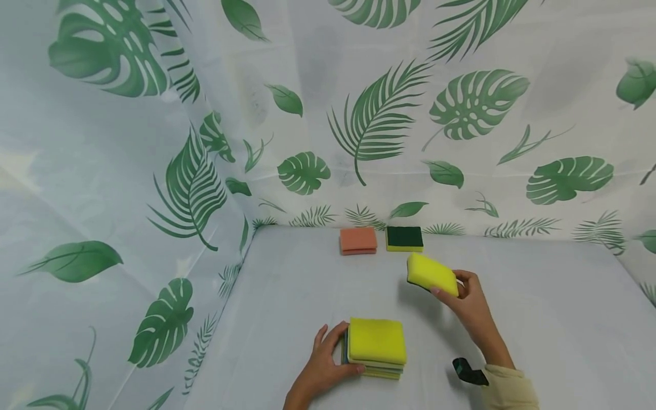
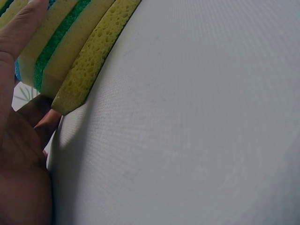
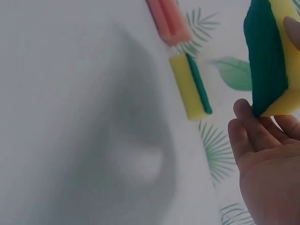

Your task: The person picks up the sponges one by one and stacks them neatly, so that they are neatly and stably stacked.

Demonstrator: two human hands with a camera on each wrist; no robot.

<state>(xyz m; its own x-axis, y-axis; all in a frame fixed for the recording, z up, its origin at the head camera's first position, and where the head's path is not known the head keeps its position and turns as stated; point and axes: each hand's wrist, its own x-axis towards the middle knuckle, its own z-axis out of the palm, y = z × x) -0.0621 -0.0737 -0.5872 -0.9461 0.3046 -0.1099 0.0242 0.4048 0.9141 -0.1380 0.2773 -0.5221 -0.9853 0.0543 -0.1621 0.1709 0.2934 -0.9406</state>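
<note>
In the head view my left hand (image 1: 328, 364) grips the left side of a stack of sponges (image 1: 376, 341) near the front of the table, thumb along the near face and fingers at the far left corner. A yellow sponge tops the stack; the left wrist view shows yellow, cream and green layers (image 2: 58, 44) below my thumb. Up and to the right, my right hand (image 1: 471, 304) pinches a yellow sponge with a dark green scouring side (image 1: 433, 274) by its right end. This sponge is tilted, yellow face up, and casts a shadow on the table.
At the table's back edge lie an orange-pink sponge stack (image 1: 358, 241) and, to its right, a yellow sponge with its dark green side up (image 1: 405, 238). Leaf-printed white curtains (image 1: 379, 193) rise behind and on the left. A dark strap piece (image 1: 468, 373) hangs by the right sleeve.
</note>
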